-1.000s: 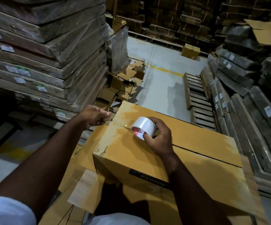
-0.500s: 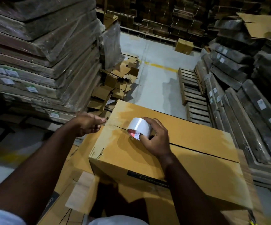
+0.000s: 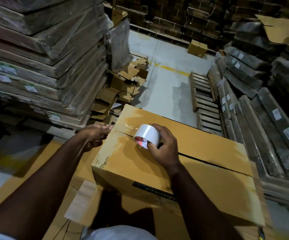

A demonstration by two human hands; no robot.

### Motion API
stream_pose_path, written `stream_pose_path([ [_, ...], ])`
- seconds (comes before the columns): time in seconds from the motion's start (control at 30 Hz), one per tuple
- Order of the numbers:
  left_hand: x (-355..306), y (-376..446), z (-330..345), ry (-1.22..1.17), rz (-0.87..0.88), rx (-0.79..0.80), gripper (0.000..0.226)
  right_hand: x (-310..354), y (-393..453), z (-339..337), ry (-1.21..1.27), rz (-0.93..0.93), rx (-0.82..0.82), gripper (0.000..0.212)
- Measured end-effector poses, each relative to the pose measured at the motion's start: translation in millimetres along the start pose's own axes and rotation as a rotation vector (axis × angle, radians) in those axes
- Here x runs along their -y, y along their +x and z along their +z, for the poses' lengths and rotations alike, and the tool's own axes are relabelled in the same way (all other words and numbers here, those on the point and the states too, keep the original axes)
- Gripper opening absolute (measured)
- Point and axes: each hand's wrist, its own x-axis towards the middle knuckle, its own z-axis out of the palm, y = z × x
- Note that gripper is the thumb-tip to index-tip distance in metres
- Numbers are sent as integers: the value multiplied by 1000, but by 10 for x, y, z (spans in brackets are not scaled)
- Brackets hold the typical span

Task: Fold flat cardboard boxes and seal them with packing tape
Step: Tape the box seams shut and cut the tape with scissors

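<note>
Your right hand (image 3: 164, 149) curls its fingers and thumb around the white roll of packing tape (image 3: 147, 135), which rests on the top flaps of the brown cardboard box (image 3: 166, 170) at the centre of the frame, just over the seam between the flaps. Your left hand (image 3: 95, 135), left of centre, pinches something at the box's left edge, apparently the clear tape end, though it is too faint to tell for certain. Plastic-wrapped stacks of flat cardboard (image 3: 41, 63) fill the upper left.
</note>
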Motion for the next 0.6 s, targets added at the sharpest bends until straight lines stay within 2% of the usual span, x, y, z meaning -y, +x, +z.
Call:
stream_pose_path([
  [0.13, 0, 8, 36, 46, 2, -33, 22, -1, -2, -17, 10, 26, 1, 59],
  [0.27, 117, 28, 16, 19, -24, -80, 41, -11, -15, -16, 12, 48, -2, 62],
  [0.33, 209, 47, 7, 12, -75, -48, 49, 3, -23, -22, 20, 49, 11, 62],
  [0.4, 268, 57, 8, 11, -71, 23, 44, 9, -19, -29, 24, 68, 37, 63],
  [0.43, 264, 56, 21, 20, -49, -1, 38, 7, -7, -29, 22, 92, 51, 64],
  [0.53, 212, 66, 96, 89, 140, -279, 14, 9, 15, -32, 23, 180, 83, 66],
  [0.6, 110, -29, 189, 155, 361, -470, 15, 21, 12, -45, 13, 186, 102, 65],
])
